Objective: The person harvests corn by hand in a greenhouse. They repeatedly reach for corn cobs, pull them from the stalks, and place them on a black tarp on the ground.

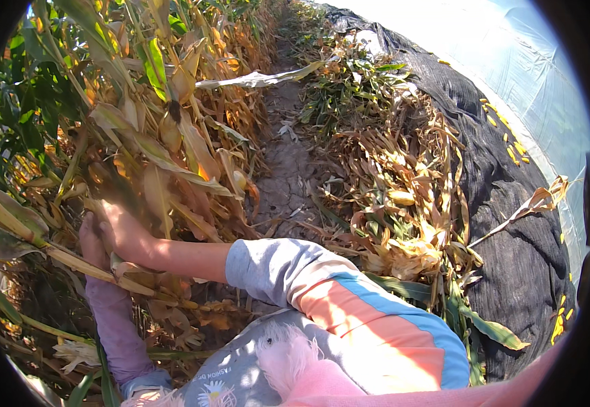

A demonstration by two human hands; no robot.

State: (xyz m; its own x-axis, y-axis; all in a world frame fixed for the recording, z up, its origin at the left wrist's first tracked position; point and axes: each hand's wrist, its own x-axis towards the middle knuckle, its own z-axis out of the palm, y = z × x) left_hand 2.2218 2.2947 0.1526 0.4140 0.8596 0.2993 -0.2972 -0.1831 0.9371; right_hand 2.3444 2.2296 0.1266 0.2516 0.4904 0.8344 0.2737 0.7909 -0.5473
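My right hand (122,230) reaches in among the drying corn stalks (137,117) at the left, its fingers curled by a pale corn husk (93,204). Close against it is my left hand (93,239), coming up from below in a lilac sleeve. Leaves, glare and the right hand hide what lies between the palms, so the left hand's hold cannot be made out. A thick bent corn stalk (83,264) passes in front of the left wrist. Just above the hands hang dry leaves and a husk-covered corn ear (170,131).
A bare soil path (287,168) runs away between the standing corn and a heap of cut stalks and husks (396,203). Black netting (508,264) borders the heap. Beyond it, yellow corn cobs (516,150) lie along a pale plastic sheet (539,91). Leaning stalks crowd the lower left.
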